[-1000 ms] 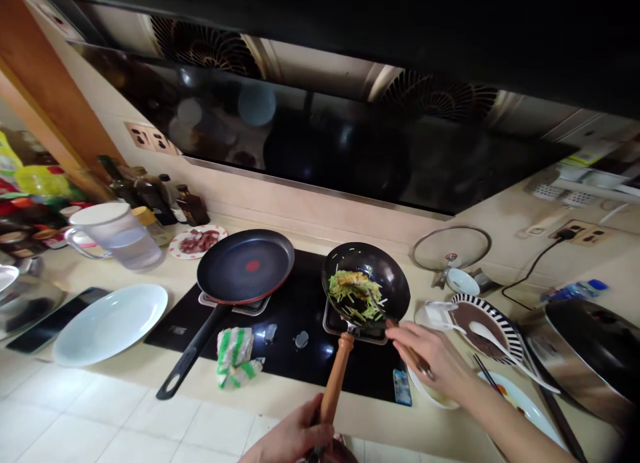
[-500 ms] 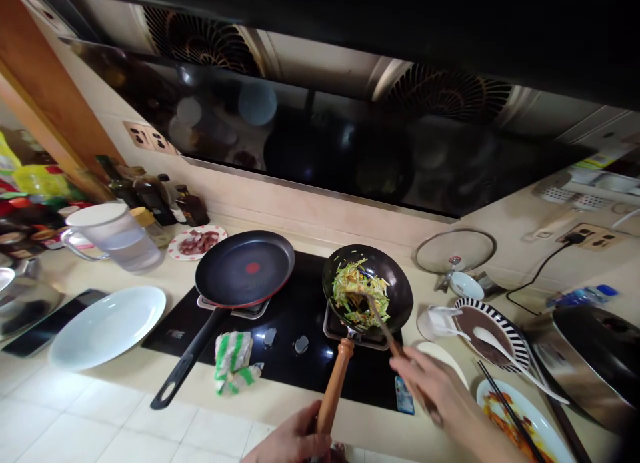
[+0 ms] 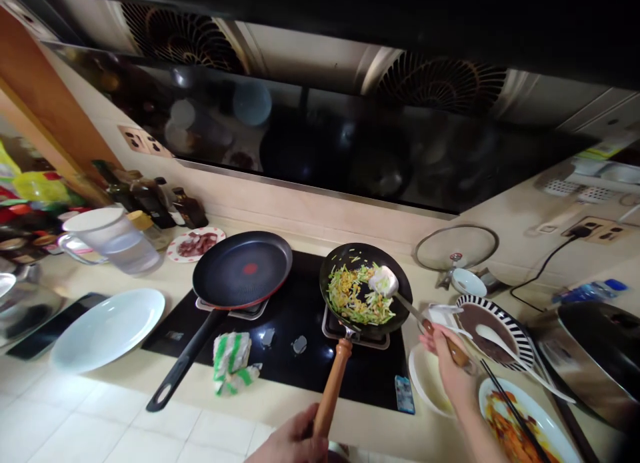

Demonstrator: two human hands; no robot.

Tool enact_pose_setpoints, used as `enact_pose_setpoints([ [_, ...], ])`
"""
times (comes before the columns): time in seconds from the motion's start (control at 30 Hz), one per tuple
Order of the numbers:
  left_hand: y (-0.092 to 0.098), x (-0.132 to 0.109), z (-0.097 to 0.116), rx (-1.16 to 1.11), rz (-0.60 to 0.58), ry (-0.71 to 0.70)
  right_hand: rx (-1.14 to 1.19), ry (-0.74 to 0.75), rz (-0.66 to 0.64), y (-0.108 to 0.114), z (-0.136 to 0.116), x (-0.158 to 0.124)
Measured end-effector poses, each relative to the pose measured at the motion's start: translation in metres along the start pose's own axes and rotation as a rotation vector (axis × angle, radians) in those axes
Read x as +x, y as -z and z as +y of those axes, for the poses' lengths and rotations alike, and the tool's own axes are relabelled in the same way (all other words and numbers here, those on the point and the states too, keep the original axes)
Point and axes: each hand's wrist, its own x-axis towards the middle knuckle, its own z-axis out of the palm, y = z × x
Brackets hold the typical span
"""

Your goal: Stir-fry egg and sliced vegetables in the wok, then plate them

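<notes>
stir-frying is in hand: the wok (image 3: 367,291) sits on the hob's right burner, shredded vegetables (image 3: 357,296) inside. left hand (image 3: 295,443) grips its wooden handle (image 3: 330,389); right hand (image 3: 447,359) clasps the spatula (image 3: 384,281), blade lifted. next probably calls for turning the vegetables.

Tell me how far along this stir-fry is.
Done: shredded vegetables are in the wok on the stove. In hand: left hand grips the wooden handle, right hand holds the spatula over them. Left: the white plate is bare.
</notes>
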Motion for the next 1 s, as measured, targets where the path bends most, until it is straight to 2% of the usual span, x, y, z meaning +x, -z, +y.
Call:
enact_pose_setpoints([
  [0.1,-0.001,-0.001,0.004,0.124,0.042,-0.016,0.070,-0.007,-0.051,-0.011,-0.007,0.001],
  [0.2,0.000,-0.003,0.009,0.181,0.056,0.002,-0.046,0.012,-0.150,-0.004,-0.010,-0.012],
  [0.3,0.001,-0.004,0.010,0.160,0.047,0.020,0.004,-0.054,-0.198,-0.004,-0.006,-0.025],
  [0.43,-0.002,-0.008,0.007,0.162,0.030,-0.022,0.099,-0.008,-0.080,-0.024,0.003,-0.017],
  [0.53,0.006,-0.007,0.004,0.174,-0.003,-0.028,0.021,-0.038,-0.095,-0.014,0.005,-0.002],
  [0.57,0.012,-0.003,0.002,0.199,0.043,-0.009,-0.008,-0.054,-0.128,-0.008,0.003,0.002],
  [0.63,0.031,0.011,-0.002,0.357,0.261,0.013,-0.045,-0.042,-0.166,0.004,-0.003,0.007],
  [0.7,0.053,0.030,-0.005,0.676,0.563,-0.034,-0.091,0.061,-0.154,0.009,-0.013,0.010],
  [0.77,0.072,0.051,-0.004,0.999,0.729,-0.046,-0.164,0.177,-0.116,0.007,-0.020,0.011],
  [0.87,0.085,0.073,0.005,1.274,0.763,0.008,-0.181,0.198,-0.091,-0.004,-0.023,0.008],
  [1.0,0.085,0.082,0.015,1.351,0.769,0.025,-0.118,0.125,-0.163,-0.009,-0.023,-0.005],
])
